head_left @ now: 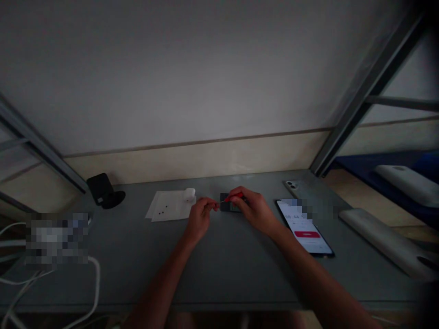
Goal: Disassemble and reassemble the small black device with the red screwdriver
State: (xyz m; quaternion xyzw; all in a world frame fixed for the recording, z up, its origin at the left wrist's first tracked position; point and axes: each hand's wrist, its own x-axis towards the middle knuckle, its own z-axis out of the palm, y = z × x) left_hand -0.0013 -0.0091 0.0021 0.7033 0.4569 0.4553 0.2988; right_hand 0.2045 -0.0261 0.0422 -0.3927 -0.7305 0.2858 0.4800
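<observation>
Two hands meet near the middle of the desk (pixel 222 265), and from my distant seat I see the right hand (pixel 254 208) clamped on a slim red-handled tool (pixel 234 197), its thin shaft pointing toward the left hand (pixel 199 215). The left fingers are bunched at the tip; I cannot tell whether they pinch it or something tiny. Partly hidden by the right hand, a flat dark device (pixel 225 207) lies on the desk, to the right of white sheets (pixel 174 203) bearing small dark specks (pixel 163 212). I judge the tool light and stiff, probably smooth, so I would grip the red part and spare the shaft. The device looks thin and rigid, perhaps fragile; I would steady it by its edges, since it could slide.
</observation>
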